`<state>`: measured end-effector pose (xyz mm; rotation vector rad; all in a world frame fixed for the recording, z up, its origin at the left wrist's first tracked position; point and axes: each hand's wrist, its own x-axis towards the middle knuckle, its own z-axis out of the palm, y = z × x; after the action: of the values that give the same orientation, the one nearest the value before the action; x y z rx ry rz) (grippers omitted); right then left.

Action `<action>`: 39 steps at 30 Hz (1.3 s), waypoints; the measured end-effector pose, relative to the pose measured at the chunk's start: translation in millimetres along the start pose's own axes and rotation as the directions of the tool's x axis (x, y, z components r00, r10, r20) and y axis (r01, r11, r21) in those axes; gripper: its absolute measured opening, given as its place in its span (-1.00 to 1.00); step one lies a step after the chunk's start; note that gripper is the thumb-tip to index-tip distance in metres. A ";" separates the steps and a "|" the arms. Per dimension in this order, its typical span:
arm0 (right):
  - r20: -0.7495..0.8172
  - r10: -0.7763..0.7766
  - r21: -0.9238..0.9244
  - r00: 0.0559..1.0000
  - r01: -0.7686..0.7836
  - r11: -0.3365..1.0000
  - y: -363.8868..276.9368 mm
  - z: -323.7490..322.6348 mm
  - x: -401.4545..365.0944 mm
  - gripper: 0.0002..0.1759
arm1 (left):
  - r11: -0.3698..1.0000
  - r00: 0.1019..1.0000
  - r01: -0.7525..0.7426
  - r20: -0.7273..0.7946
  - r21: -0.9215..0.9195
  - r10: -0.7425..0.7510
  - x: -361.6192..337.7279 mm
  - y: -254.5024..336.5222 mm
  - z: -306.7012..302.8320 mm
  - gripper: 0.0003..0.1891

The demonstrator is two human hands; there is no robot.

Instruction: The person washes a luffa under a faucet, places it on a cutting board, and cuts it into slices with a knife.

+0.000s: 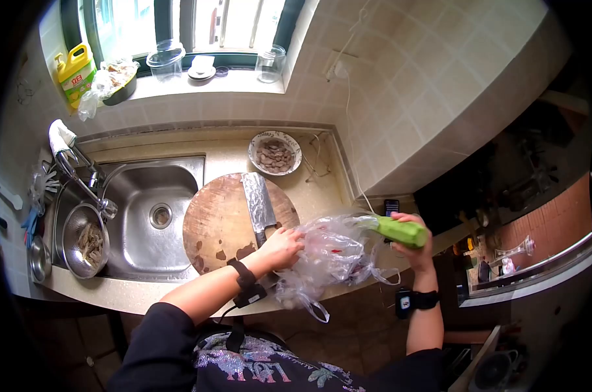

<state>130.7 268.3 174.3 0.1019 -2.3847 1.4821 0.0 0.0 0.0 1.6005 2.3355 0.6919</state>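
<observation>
My right hand [420,243] grips a pale green vegetable [400,231] at the right end of a clear plastic bag [332,251]. The vegetable's left end meets the bag. My left hand [283,248] is closed at the bag's left side, beside the handle of a cleaver [259,199]; whether it pinches the plastic is hard to make out. The cleaver lies across a round wooden cutting board [211,222] with wet patches. Behind the board stands a patterned bowl [275,153] of greyish-pink pieces.
At the left is a steel sink [139,202] with a faucet [90,186] and a colander [85,242] of food. Plastic containers [166,62] and a yellow bottle [76,75] stand by the window. A phone [391,208] lies behind my right hand.
</observation>
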 end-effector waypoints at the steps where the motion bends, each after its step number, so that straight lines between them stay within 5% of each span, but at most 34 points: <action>1: -0.066 0.029 0.072 0.997 -0.025 0.997 -11.8 -5.8 0.8 -0.44 | 0.998 0.992 -0.066 -0.103 0.005 0.066 1.6 0.3 -2.8 -0.70; 3: -0.151 0.094 0.174 0.984 -0.067 0.982 -34.5 2.2 -9.0 -0.43 | 0.993 0.981 -0.113 -0.156 0.033 0.117 -22.6 -5.0 -15.3 -0.73; 5: -0.174 -0.020 0.125 0.984 0.043 0.991 -54.4 -15.5 -8.8 -0.37 | 0.976 0.934 -0.209 -0.283 0.066 0.219 -18.3 0.8 -22.6 -0.75; 11: -0.322 -0.165 0.184 0.932 0.232 0.955 -105.9 -40.8 -26.6 -0.27 | 0.961 0.936 -0.270 -0.247 -0.051 0.250 -47.5 17.9 -60.7 -0.59; 15: -0.386 -0.244 0.292 0.890 0.369 0.882 -110.7 -51.8 -45.8 -0.26 | 0.951 0.864 -0.174 -0.504 -0.254 0.023 -75.0 12.3 -82.1 -0.61; 17: -0.461 -0.151 0.492 0.875 0.394 0.777 -108.8 -43.2 -47.2 -0.27 | 0.930 0.838 -0.080 -0.529 -0.360 -0.133 -95.5 10.6 -101.6 -0.67; 22: -0.256 0.014 0.901 0.967 0.234 0.365 -83.9 27.3 -5.4 -0.39 | 0.816 0.834 -0.105 -0.497 -0.568 -0.239 -141.9 10.5 -147.0 -0.64; 24: -0.218 0.077 0.916 0.973 0.177 0.359 -78.0 72.7 15.5 -0.41 | 0.708 0.847 -0.152 -0.460 -0.690 -0.266 -157.7 13.3 -156.3 -0.57; 25: -0.203 0.149 0.915 0.968 0.134 0.380 -78.9 96.0 25.7 -0.44 | 0.544 0.883 -0.118 -0.338 -0.831 -0.325 -166.6 16.1 -162.5 -0.56; 28: -0.124 0.232 0.925 0.965 0.028 0.378 -85.5 154.7 58.0 -0.52 | 0.812 0.902 0.147 -0.260 -0.565 -0.345 -191.8 6.2 -173.4 -0.55; 30: -0.087 0.334 0.930 0.939 -0.043 0.365 -95.4 190.8 74.0 -0.55 | 0.711 0.874 0.197 -0.208 -0.675 -0.439 -216.0 -4.9 -171.1 -0.58; 33: -0.014 0.212 0.969 0.977 -0.040 0.245 -105.0 253.9 92.9 -0.49 | 0.672 0.853 0.161 -0.240 -0.723 -0.463 -249.5 -32.6 -168.0 -0.62; 34: 0.053 -0.023 0.980 0.998 -0.048 0.194 -104.8 284.3 102.7 -0.50 | 0.452 0.903 0.100 -0.110 -0.886 -0.414 -255.9 -50.2 -163.2 -0.62; 35: 0.140 -0.005 0.981 0.990 -0.138 0.138 -100.1 315.6 103.2 -0.52 | 0.184 0.946 0.072 0.009 -0.980 -0.324 -265.7 -60.1 -160.9 -0.62; 36: 0.201 0.009 0.961 0.980 -0.199 0.190 -95.4 345.9 99.7 -0.61 | 0.124 0.939 0.070 0.023 -0.990 -0.343 -275.8 -55.3 -164.3 -0.66; 39: 0.253 0.256 0.962 0.933 -0.271 0.037 -89.9 409.6 107.0 -0.81 | -0.038 0.963 0.070 0.078 -0.997 -0.259 -298.6 -82.6 -161.5 -0.74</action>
<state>-47.4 -122.4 119.6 -0.0446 -0.8254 3.0414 -24.9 -340.3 75.2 0.4606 1.1291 1.8650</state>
